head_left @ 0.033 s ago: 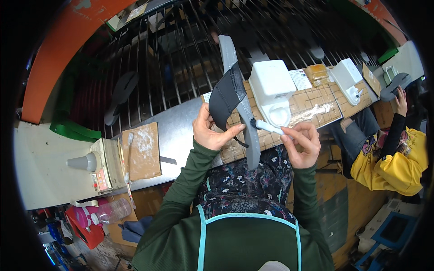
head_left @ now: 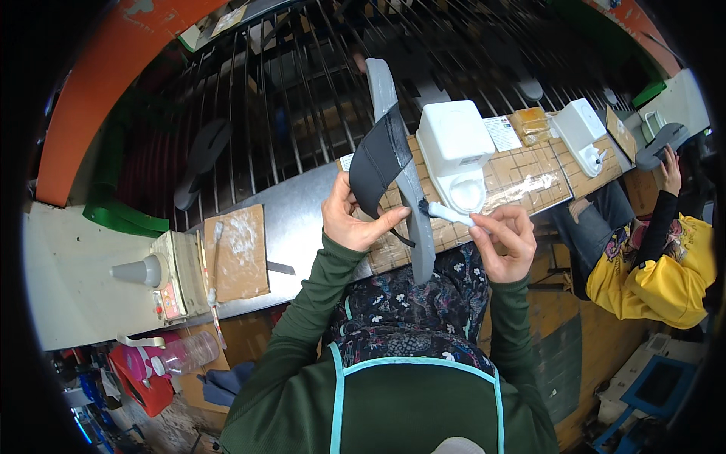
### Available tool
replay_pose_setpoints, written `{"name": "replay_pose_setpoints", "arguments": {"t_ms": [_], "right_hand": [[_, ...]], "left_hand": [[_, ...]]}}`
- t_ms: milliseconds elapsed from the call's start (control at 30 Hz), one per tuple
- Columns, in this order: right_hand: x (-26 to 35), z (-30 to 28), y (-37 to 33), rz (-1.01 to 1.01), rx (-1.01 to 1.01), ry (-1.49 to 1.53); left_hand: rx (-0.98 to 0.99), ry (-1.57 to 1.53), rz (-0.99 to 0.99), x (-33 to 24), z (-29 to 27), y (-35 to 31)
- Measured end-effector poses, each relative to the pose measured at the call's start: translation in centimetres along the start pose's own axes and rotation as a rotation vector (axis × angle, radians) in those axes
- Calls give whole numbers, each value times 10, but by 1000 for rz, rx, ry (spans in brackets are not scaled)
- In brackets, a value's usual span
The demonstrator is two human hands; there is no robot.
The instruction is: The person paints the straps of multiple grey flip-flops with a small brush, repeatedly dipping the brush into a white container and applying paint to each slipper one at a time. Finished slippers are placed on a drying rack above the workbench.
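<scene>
My left hand (head_left: 358, 216) grips a slide sandal by its black strap (head_left: 376, 155), with the thumb on the edge of the grey sole (head_left: 409, 193). Held up on its side, the sandal reaches out over the conveyor bars. Between the thumb and fingers of my right hand (head_left: 505, 240) is a small brush with a pale, coated handle (head_left: 451, 214). Its dark bristles (head_left: 425, 206) touch or nearly touch the sole near my left thumb. Just beyond the brush stands a white plastic dispenser pot (head_left: 456, 140) with a round cup at its front.
Metal conveyor bars (head_left: 295, 98) carry other grey soles (head_left: 203, 163). At left on the metal bench lie a smeared cardboard piece (head_left: 240, 253) and a stick (head_left: 215, 265). A second white pot (head_left: 581, 132) stands farther right, near a co-worker in yellow (head_left: 665, 272) holding a sole.
</scene>
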State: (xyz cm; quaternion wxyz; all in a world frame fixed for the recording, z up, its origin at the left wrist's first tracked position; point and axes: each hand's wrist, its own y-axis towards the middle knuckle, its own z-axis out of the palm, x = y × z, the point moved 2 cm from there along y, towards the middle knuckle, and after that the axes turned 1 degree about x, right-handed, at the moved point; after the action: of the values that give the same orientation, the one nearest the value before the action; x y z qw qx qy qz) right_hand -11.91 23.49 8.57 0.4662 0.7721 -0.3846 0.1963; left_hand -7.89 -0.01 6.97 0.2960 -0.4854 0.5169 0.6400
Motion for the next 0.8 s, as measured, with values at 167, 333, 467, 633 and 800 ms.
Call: {"name": "replay_pose_setpoints", "arguments": {"t_ms": [167,333,467,633,800], "right_hand": [[-2,-4,-3,-7,29,-6],[-3,-5,-5,1,39,32],[-3,-4,-6,12,59,89],[-3,-2,-4,5,95,125],[-4,0,-1,14,127,199]], "left_hand": [[17,43,33,-1,-2,4],[18,47,11,-1,-3,8],[8,48,-23,-1,-6,11],[7,74,-44,-3,-12,18],[16,104,-72,-6,-17,28]]}}
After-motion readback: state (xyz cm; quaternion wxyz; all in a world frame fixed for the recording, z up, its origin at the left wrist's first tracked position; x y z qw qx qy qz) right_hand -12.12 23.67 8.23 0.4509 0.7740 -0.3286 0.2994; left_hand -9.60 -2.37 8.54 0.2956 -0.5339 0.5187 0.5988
